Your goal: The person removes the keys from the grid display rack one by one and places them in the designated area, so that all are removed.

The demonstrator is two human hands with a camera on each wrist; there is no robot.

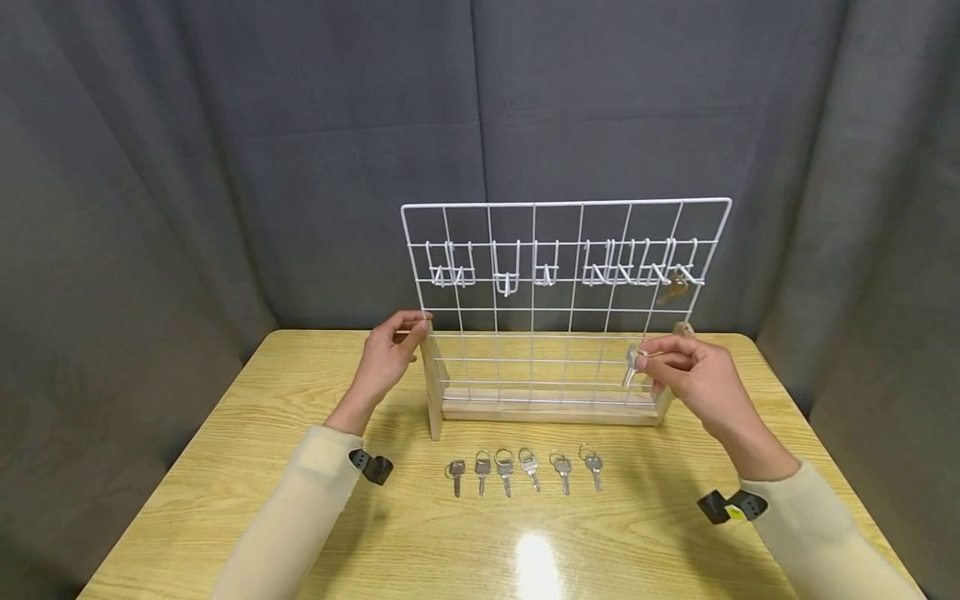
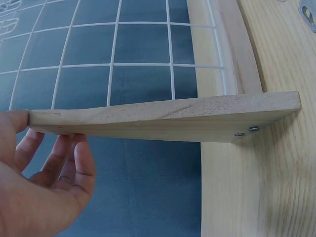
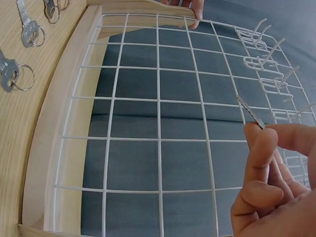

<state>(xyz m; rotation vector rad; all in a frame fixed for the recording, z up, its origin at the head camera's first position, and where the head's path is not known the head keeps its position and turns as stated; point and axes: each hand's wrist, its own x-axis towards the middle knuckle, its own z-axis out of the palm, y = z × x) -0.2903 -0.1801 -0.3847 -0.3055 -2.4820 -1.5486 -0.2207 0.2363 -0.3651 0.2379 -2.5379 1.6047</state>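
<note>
My left hand [image 1: 385, 360] holds the upper end of the left wooden side piece [image 2: 163, 116] of a display rack, with the thumb on one face and curled fingers at the other. The rack carries a white wire grid [image 1: 534, 202]. At the grid's right part, my right hand [image 1: 697, 379] pinches a silver key [image 3: 251, 112] between thumb and forefinger, held just in front of the wires. The key's blade points down in the head view. Another key [image 1: 674, 288], brownish, hangs from the rightmost hook of the grid.
A row of white wire hooks [image 1: 546, 272] spans the upper grid. Several silver keys with rings, among them one key [image 1: 563, 472], lie in a line on the wooden table [image 1: 247, 483] before the rack's wooden base [image 1: 547, 410]. Dark grey curtains [image 1: 337, 167] surround the table.
</note>
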